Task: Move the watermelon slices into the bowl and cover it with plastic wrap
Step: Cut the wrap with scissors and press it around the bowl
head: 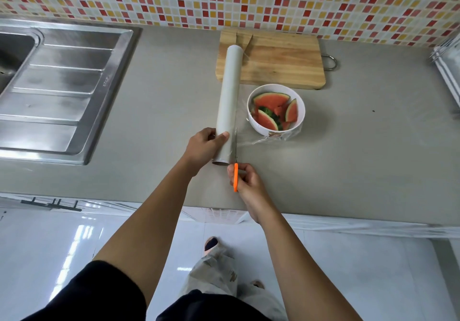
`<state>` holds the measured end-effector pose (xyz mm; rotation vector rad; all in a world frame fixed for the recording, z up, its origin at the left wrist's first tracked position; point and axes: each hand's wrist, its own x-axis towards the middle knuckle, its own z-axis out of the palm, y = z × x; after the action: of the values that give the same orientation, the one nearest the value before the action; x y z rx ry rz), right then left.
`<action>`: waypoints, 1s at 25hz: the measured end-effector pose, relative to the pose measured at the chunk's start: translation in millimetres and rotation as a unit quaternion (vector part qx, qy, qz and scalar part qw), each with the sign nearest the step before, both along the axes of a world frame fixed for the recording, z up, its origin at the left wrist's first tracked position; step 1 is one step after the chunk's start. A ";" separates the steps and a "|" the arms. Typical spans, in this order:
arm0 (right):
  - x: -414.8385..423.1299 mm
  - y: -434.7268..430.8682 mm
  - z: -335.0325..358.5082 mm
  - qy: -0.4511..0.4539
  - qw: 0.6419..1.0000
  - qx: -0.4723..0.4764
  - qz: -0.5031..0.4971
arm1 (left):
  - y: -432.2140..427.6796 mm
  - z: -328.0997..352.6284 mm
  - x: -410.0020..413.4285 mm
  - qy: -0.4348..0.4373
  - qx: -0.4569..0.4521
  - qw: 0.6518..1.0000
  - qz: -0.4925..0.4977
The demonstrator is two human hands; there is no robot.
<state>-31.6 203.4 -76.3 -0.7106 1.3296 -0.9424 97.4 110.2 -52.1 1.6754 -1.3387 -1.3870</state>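
Left hand (204, 143) grips the long grey plastic-wrap roll (229, 104); right hand (245, 180) holds an orange-handled knife (235, 168) beside it. Best keep the film taut, slicing steadily away along the roll.

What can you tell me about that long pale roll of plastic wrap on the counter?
The long pale grey roll of plastic wrap is a smooth tube with a hollow core showing at its near end. The left hand grips that end; its far end reaches over the wooden cutting board. Clear film stretches from it over the white bowl, and the orange-handled knife lies along its right side.
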 end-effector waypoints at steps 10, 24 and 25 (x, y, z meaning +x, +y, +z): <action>-4.2 -16.8 -0.8 0.030 0.999 -0.019 0.002 | 4.5 1.6 -7.6 -0.004 -0.007 1.000 0.017; -18.0 -46.5 7.6 0.036 0.999 -0.034 -0.005 | 7.6 0.8 -8.9 0.019 -0.002 1.000 0.020; -17.2 -49.3 8.1 0.034 0.999 -0.034 -0.006 | 7.9 0.6 -8.5 0.023 0.000 1.000 0.017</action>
<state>-48.7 154.1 -68.1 -0.7933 1.3669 -0.9844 88.9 118.1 -51.5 1.6478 -1.2790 -1.3973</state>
